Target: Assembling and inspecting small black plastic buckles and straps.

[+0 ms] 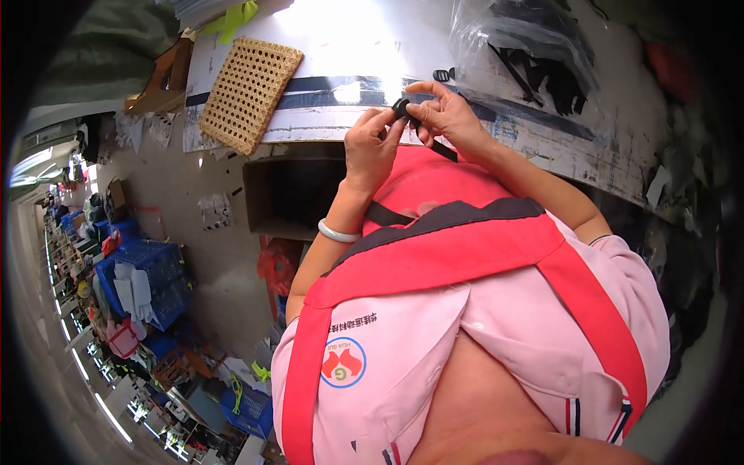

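My left hand (370, 146) and my right hand (448, 116) meet at the table edge, both pinching a small black plastic buckle (401, 107) threaded on a black strap (439, 147). The strap runs down from the buckle over a red bag (434, 190) with black trim that rests against my chest. A pale bangle sits on my left wrist. Another small black buckle (442, 75) lies on the table just beyond my right hand.
A white worktable (325, 46) holds a woven cane mat (249, 93), a clear plastic bag of black parts (535, 54) and a wooden block (167, 77). An open cardboard box (291, 194) sits under the table. Blue crates (147, 279) stand on the floor at left.
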Demonstrator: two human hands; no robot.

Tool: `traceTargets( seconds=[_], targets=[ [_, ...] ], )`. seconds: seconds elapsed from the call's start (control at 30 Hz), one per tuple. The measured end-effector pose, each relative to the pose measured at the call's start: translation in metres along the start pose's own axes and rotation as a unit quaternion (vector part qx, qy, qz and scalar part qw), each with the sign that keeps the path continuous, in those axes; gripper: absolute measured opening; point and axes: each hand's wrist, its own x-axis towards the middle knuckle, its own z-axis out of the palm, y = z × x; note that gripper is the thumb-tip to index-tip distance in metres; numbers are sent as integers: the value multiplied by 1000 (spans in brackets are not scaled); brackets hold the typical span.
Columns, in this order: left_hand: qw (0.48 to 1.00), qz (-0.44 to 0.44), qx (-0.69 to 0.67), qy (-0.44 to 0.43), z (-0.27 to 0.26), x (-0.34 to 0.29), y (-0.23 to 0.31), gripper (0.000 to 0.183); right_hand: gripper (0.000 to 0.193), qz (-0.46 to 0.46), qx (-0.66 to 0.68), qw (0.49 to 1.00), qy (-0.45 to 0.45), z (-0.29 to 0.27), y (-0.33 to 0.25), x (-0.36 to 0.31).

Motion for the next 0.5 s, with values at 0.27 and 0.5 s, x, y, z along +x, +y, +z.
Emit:
traceTargets(
  seconds=[0.27, 0.5],
  targets=[
    [794, -345, -498, -43, -17, 1, -14, 20, 28, 25, -4, 999, -27, 5, 1, 16],
    [830, -296, -472, -35, -14, 8, -19, 23, 15, -194, -87, 977, 24, 29, -13, -1]
  ],
)
